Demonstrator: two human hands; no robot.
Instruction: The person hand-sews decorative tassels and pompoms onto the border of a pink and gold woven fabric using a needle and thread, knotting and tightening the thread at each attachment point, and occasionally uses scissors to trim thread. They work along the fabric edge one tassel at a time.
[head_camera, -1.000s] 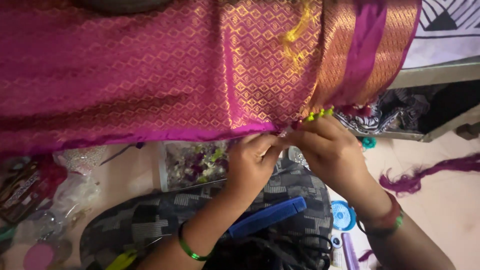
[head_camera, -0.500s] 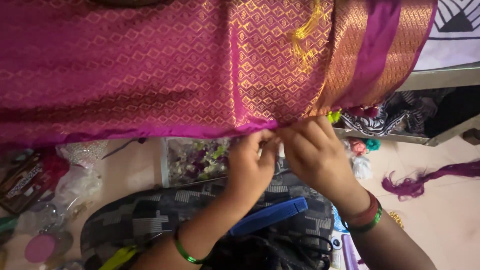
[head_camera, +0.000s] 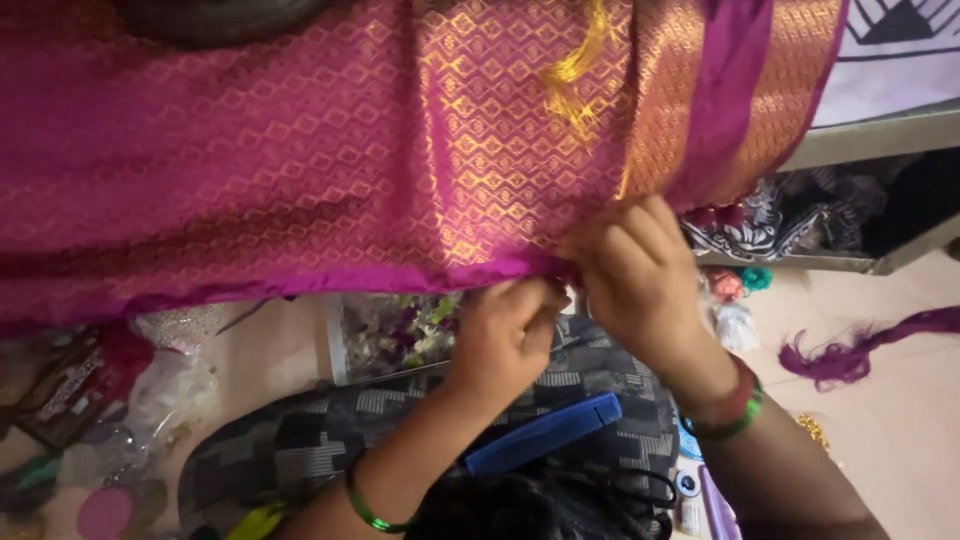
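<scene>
A magenta silk cloth (head_camera: 300, 150) with a gold diamond weave hangs across the top of the head view. My left hand (head_camera: 505, 335), with a green bangle at the wrist, pinches the cloth's lower hem. My right hand (head_camera: 640, 275), wearing red and green bangles, grips the same hem just to the right, fingers curled over the edge. The two hands touch each other at the hem. A loose yellow thread tassel (head_camera: 575, 70) lies on the cloth above them.
A blue comb (head_camera: 545, 432) lies on a grey patterned cloth (head_camera: 300, 440) on my lap. A clear box of beads (head_camera: 385, 335) sits under the hem. Plastic packets (head_camera: 160, 385) lie at left, purple thread (head_camera: 860, 350) on the floor at right.
The cloth and view have shifted a little left. Both hands have stayed together on the hem, and the small green beads seen at the hem earlier are now hidden.
</scene>
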